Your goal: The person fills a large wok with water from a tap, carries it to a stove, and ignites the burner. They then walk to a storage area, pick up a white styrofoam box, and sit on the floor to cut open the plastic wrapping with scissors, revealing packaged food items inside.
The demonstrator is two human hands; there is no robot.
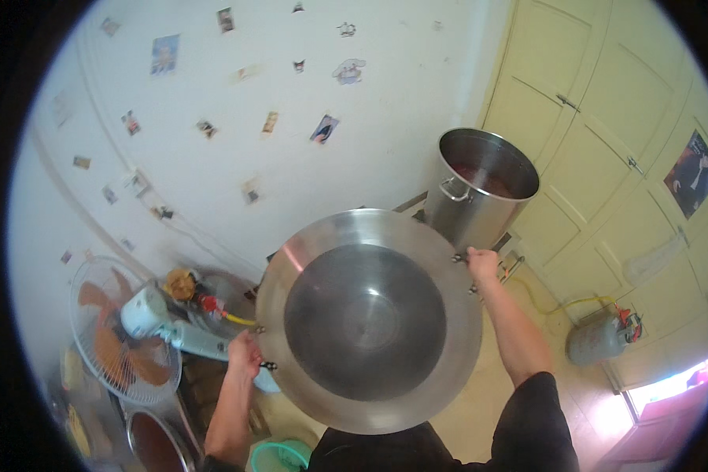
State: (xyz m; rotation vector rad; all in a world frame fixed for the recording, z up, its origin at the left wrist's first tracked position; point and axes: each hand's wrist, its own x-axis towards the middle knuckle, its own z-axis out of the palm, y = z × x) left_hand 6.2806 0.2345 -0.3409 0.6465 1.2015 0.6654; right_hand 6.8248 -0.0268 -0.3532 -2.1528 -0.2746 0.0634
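A wide metal wok with a broad shiny rim and a darker middle is held up before me, its inside facing the camera. My left hand grips the handle on the wok's left side, and my right hand grips the handle on its upper right side. Behind the wok at the upper right stands a tall steel stockpot with reddish contents. The wok hides whatever is directly beneath it.
An electric fan stands at left, near a steel pot with reddish-brown contents. A green plastic basket sits low down. A gas cylinder with a yellow hose lies by the yellow doors at right.
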